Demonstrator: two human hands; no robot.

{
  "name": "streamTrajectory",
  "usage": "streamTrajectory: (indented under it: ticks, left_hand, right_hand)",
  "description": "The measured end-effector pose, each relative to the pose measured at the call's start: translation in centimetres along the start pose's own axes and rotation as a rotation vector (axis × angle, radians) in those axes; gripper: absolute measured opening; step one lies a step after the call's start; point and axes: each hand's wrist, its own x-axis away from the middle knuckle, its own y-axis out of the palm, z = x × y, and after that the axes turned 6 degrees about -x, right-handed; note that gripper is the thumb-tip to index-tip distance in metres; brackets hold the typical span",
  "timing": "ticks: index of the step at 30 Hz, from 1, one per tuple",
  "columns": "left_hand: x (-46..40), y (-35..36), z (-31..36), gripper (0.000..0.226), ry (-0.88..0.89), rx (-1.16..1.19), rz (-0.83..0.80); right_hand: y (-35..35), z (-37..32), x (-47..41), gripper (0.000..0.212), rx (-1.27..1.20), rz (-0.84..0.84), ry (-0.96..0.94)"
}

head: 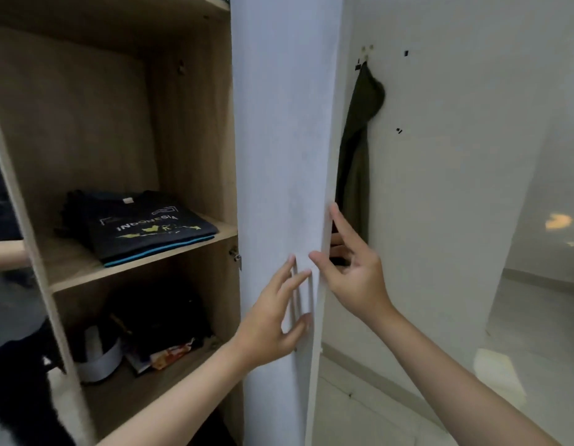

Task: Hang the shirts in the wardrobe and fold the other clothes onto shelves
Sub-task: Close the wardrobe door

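The wooden wardrobe stands open on the left, its white door swung out edge-on in the middle. My left hand rests with straight fingers on the door's face beside the long white handle. My right hand reaches round the door's free edge, with some fingers hidden behind the door. A stack of folded dark T-shirts, the top one printed "INDONESIA", lies on the middle shelf.
A dark olive garment hangs from a wall hook behind the door. The lower shelf holds dark clothes, a white round container and a colourful packet. Pale tiled floor lies to the right, beside the white wall.
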Motion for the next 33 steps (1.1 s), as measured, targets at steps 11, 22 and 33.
streamTrajectory:
  ticks: [11, 22, 33]
  left_hand:
    - [9.6, -10.5, -2.3, 0.069, -0.232, -0.068, 0.073]
    - [13.5, -16.5, -7.4, 0.074, -0.301, -0.446, 0.164]
    - [14.6, -18.7, -14.1, 0.082, -0.702, -1.011, 0.197]
  right_hand:
    - [11.6, -2.8, -0.8, 0.061, -0.122, -0.222, -0.058]
    - [22.2, 0.1, -4.3, 0.061, -0.161, -0.383, -0.304]
    - [31.9, 5.9, -7.6, 0.069, 0.197, -0.334, -0.620]
